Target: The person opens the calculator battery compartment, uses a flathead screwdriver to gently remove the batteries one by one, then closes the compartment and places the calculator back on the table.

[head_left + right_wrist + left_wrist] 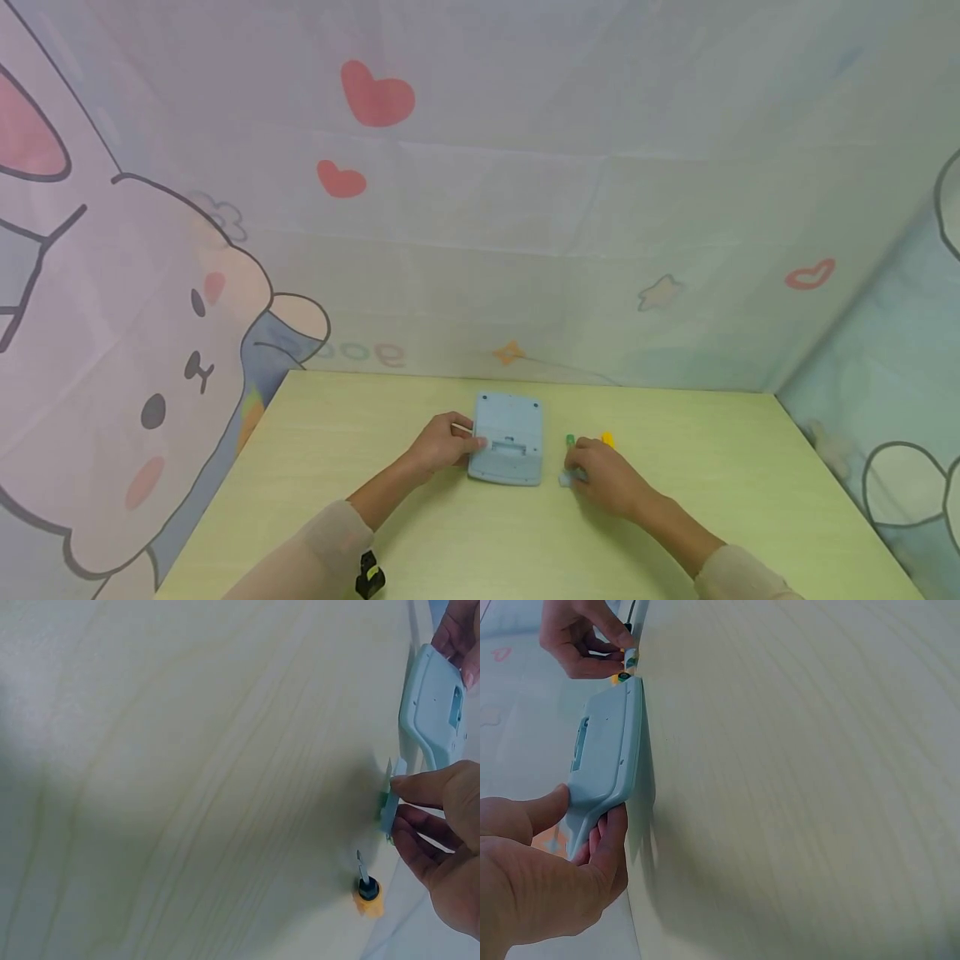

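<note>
A light blue calculator (508, 421) lies back side up, with an uncovered recess (509, 448) in its back. My left hand (442, 443) grips its left edge, thumb on the back and fingers underneath; the left wrist view shows a shadow beneath the body. To the right of it, my right hand (606, 477) pinches a small, thin light blue cover (389, 814) between thumb and fingers, close over the table. A small green item (570, 439) is just beyond those fingertips, partly hidden by the cover in the right wrist view.
A screwdriver with a yellow handle (369, 901) and dark collar is on the table (420, 550) beside my right hand. Behind the table's far edge hangs a printed cloth (480, 250). A small black item (370, 575) shows by my left sleeve.
</note>
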Demonstrator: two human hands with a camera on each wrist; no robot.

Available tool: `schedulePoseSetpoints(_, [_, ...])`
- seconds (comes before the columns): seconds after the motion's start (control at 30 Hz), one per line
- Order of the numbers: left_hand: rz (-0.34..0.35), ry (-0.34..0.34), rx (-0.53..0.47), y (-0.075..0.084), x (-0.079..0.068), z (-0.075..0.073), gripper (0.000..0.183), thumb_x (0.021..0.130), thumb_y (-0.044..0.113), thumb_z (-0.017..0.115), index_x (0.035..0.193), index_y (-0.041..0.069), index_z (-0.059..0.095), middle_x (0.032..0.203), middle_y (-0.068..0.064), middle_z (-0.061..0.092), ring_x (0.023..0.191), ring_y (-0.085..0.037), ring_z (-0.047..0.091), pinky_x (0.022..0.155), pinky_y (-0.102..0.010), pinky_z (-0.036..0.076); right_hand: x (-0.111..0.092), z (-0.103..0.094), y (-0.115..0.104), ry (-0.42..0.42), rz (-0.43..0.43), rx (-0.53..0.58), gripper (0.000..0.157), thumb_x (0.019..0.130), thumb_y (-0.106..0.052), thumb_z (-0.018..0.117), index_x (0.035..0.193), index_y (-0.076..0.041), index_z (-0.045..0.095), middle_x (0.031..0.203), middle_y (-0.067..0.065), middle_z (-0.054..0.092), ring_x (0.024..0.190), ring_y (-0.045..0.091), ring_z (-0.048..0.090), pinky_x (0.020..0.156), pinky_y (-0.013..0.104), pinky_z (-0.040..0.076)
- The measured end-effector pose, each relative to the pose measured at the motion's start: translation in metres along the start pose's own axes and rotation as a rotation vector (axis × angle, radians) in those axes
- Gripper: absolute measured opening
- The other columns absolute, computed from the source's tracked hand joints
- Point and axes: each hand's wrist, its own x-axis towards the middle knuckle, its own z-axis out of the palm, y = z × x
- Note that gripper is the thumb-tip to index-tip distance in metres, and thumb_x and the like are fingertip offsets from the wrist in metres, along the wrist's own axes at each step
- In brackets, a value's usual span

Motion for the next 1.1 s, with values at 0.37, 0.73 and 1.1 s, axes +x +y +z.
schedulePoseSetpoints(0.37, [-0.006,0.005,0.006,0.001,-0.001,0.000,0.046,0.097,0.013,0.079,0.131,-0.008,0.058,0.119,-0.021,0.067,0.097,-0.028,0.073,0.086,-0.046,0.061,-0.001,0.003,0.000,-0.013,0.018,0.021,0.012,0.087,0.002,0.083,0.096,-0.004,0.077,0.093,0.001,0.065,0.088,0.017,0.062,0.080,0.038,0.058])
schedulePoseSetpoints(0.73, [-0.003,0.002,0.006,0.000,-0.001,0.000,0.046,0.097,0.013,0.079,0.131,-0.009,0.057,0.119,-0.022,0.067,0.096,-0.028,0.073,0.085,-0.045,0.062,0.001,0.003,-0.002,-0.012,0.005,0.031,0.010,0.087,-0.001,0.084,0.094,-0.005,0.077,0.091,-0.001,0.066,0.086,0.016,0.064,0.079,0.037,0.058])
schedulePoseSetpoints(1.1, [0.001,0.006,0.015,-0.001,0.000,0.000,0.046,0.097,0.013,0.079,0.131,-0.009,0.058,0.119,-0.021,0.068,0.096,-0.028,0.074,0.084,-0.044,0.062,0.008,-0.001,-0.015,0.013,-0.041,0.076,0.010,0.086,-0.001,0.085,0.093,-0.004,0.078,0.089,0.001,0.074,0.085,0.014,0.067,0.090,0.042,0.060])
